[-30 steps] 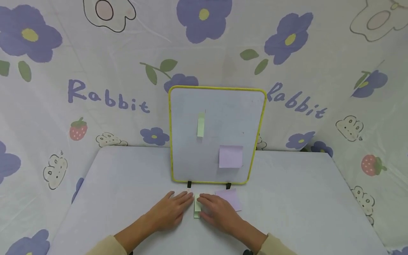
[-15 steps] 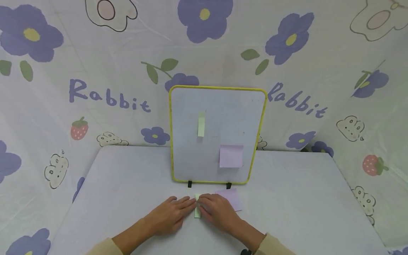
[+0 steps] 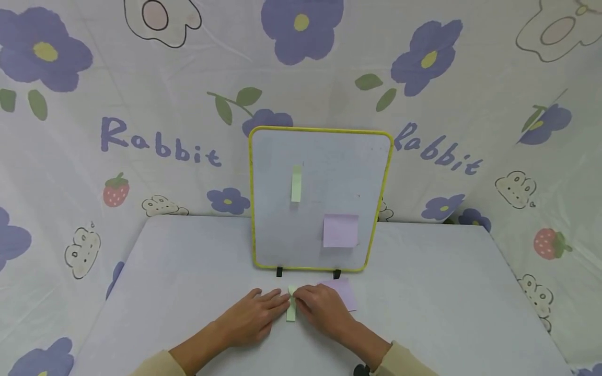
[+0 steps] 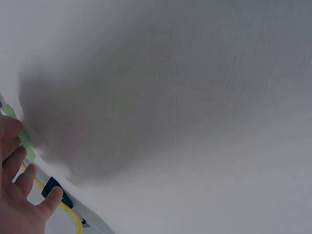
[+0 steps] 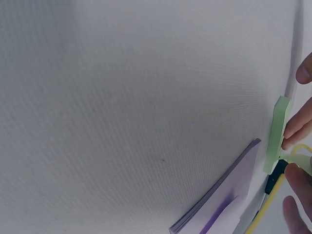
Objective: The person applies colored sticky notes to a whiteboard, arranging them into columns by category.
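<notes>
A narrow pale-green sticky-note pad (image 3: 291, 312) lies on the table in front of the whiteboard. From its left side, my left hand (image 3: 251, 316) touches it with extended fingertips. My right hand (image 3: 324, 310) has its thumb and fingers brought together at the pad's upper right. Seen from the right wrist, it pinches a thin green slip (image 5: 303, 162) lifted off the pad (image 5: 277, 134). The fingers partly hide that slip. A purple sticky-note pad (image 3: 342, 292) lies right beside the right hand, partly covered by it. The left wrist view catches the left hand (image 4: 22, 207) at its lower-left edge.
A yellow-framed whiteboard (image 3: 277, 235) stands upright behind the hands on black feet (image 3: 337, 274). Stuck on it are a green strip (image 3: 296, 184) and a purple sticky note (image 3: 340, 231). A patterned cloth (image 3: 301, 94) hangs behind the white table (image 3: 188, 261).
My left fingers have shifted right onto the green pad. The top slip, folded up from the pad a second ago, is now mostly hidden at the right fingertips.
</notes>
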{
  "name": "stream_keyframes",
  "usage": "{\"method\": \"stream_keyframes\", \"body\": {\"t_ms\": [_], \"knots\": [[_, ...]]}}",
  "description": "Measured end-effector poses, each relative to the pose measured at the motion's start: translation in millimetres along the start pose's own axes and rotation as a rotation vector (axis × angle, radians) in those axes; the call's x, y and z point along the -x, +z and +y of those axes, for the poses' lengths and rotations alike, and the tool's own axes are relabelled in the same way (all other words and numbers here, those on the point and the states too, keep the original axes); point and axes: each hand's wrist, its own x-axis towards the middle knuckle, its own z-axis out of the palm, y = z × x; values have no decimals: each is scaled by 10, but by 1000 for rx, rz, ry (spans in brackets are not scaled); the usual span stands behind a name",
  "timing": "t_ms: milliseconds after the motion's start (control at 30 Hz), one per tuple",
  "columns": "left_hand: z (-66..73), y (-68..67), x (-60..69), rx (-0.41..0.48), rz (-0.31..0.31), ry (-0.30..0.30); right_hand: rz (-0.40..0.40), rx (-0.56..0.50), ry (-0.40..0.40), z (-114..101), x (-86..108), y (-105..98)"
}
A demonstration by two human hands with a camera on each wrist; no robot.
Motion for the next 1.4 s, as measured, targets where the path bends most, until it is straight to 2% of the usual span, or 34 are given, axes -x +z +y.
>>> {"method": "stream_keyframes", "body": {"t_ms": [200,400,500,700,933,1100,1400], "knots": [[-28,-23,-30,6,43,21,-7,-49,53,-2,9,11],[-41,-39,-45,4,30,31,-28,-81,139,9,20,13],[-44,-35,-51,17,24,29,-43,-84,155,15,31,11],[-44,-36,-58,48,1,6,-92,-122,140,14,62,19],[-37,-36,-79,28,25,11,-100,-89,65,6,107,38],[-30,-46,-78,35,14,5,-124,-102,53,-12,127,46],[-22,-48,-75,37,10,-3,-49,-89,32,-4,73,97]]}}
